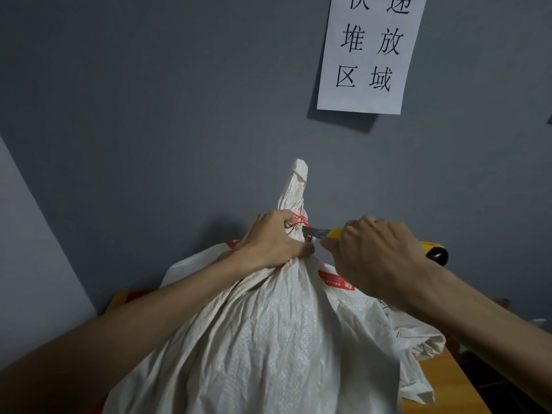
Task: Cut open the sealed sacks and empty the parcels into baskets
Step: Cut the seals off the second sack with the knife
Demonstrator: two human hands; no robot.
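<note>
- A white woven plastic sack stands near centre before the grey wall, its neck bunched upright.
- The left hand grips the neck at a thin red tie.
- The right hand clutches a yellow-handled utility knife (blade tip against the tie).
- A white paper sign hangs on the wall, far right.

Both bare forearms reach forward and converge. The left hand fists tight round the sack neck. The right hand, knuckles up, grips a utility knife.
</note>
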